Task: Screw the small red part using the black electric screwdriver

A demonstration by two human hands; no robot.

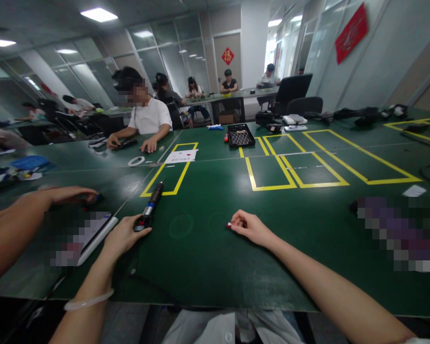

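Note:
My left hand (123, 236), with a pale bangle at its wrist, is closed around the rear end of an electric screwdriver (149, 206). The screwdriver has a dark body with a silver and blue band, and its thin tip points away from me over the green table (197, 267). Between the thumb and fingers of my right hand (250, 227) is a small red and white piece (229, 224), low over or on the tabletop. It is too small to tell its kind, and the fingers cover part of it.
Yellow tape rectangles (274, 188) mark the table. A black tray of small parts (241, 136) stands farther back, near a paper sheet (181, 156). A co-worker's arm (25, 215) reaches in at left beside a white-edged tablet (96, 241). Another person (146, 117) sits across.

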